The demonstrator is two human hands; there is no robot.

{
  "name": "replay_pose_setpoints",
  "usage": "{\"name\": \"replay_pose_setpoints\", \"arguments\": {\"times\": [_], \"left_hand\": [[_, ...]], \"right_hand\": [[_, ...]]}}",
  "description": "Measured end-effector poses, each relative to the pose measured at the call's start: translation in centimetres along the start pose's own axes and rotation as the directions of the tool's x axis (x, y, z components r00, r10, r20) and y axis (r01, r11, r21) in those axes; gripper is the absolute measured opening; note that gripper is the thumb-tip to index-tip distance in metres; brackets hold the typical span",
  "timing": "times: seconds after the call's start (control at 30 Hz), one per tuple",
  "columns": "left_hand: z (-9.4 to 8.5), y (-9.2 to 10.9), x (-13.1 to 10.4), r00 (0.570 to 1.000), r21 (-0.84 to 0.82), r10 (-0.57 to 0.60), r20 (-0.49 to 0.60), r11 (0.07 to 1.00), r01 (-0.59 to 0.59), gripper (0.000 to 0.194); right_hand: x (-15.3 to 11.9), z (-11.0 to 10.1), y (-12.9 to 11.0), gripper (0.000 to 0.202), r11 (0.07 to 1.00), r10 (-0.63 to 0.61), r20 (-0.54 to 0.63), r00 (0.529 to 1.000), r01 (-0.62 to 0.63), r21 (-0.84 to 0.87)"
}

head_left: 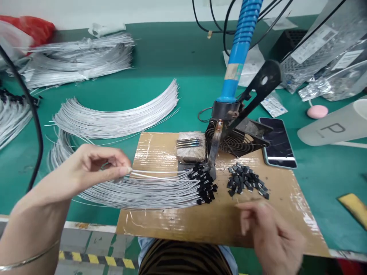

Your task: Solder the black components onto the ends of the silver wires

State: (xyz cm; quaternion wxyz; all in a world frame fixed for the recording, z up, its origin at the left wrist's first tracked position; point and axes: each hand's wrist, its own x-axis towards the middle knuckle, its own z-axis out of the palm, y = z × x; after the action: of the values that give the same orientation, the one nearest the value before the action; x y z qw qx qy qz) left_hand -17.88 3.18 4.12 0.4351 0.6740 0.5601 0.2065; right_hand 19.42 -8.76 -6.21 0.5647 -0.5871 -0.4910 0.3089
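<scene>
Your left hand [86,172], left of centre, has thumb and forefinger pinched closed on a few white wires [155,175], the other fingers curled; their far ends run right and get lost over a bundle [149,193] beneath, so you can't count them clearly. Your right hand [272,233], lower right, is blurred and half curled with a finger stretched left; whether anything is in its grasp can't be told. Just above it lie black pieces [243,179] in a loose heap on the cardboard [212,225]. The bundle's right end carries crowded black tips [205,187] near the middle of the frame, while its left part passes behind your left hand and forearm. Above the tips sits a block [190,151] with thin dark rods across it, too small to identify. Beside it, a fan [229,141] is partly covered by the blue hose [241,46], which the top edge cuts off. A phone [278,141] lies to the right; farther out, the right edge crops a cup [335,122]. Another bundle [120,118] curves across left of centre, and the left edge crops a red bag [34,28] at upper left.
</scene>
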Motion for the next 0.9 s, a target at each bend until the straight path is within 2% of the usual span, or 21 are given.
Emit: {"name": "replay_pose_setpoints", "arguments": {"times": [0.1,0.2,0.47,0.73,0.9], "left_hand": [[2.1,-0.5,-0.8,0.990,-0.032,0.019,0.143,0.999,-0.015,0.020],[3.9,-0.5,-1.2,0.988,-0.077,0.048,0.147,0.996,-0.037,0.022],[5.6,0.4,-1.4,0.997,-0.093,0.047,0.064,0.995,-0.041,0.023],[6.9,0.1,-1.1,0.994,-0.122,0.041,0.103,0.992,-0.029,0.021],[6.7,0.1,-1.2,0.987,-0.073,0.043,0.153,0.997,-0.032,0.026]], "right_hand": [[-0.7,2.3,-1.4,0.025,0.959,0.195,0.249,0.949,-0.238,0.156],[-0.3,3.7,-1.6,0.022,0.927,0.236,0.355,0.905,-0.320,0.198],[0.2,4.3,-1.6,0.022,0.917,0.199,0.367,0.909,-0.305,0.256],[0.3,4.9,-1.2,0.019,0.902,0.203,0.362,0.910,-0.318,0.293],[0.7,4.4,-1.4,0.021,0.936,0.129,0.382,0.915,-0.240,0.258]]}}
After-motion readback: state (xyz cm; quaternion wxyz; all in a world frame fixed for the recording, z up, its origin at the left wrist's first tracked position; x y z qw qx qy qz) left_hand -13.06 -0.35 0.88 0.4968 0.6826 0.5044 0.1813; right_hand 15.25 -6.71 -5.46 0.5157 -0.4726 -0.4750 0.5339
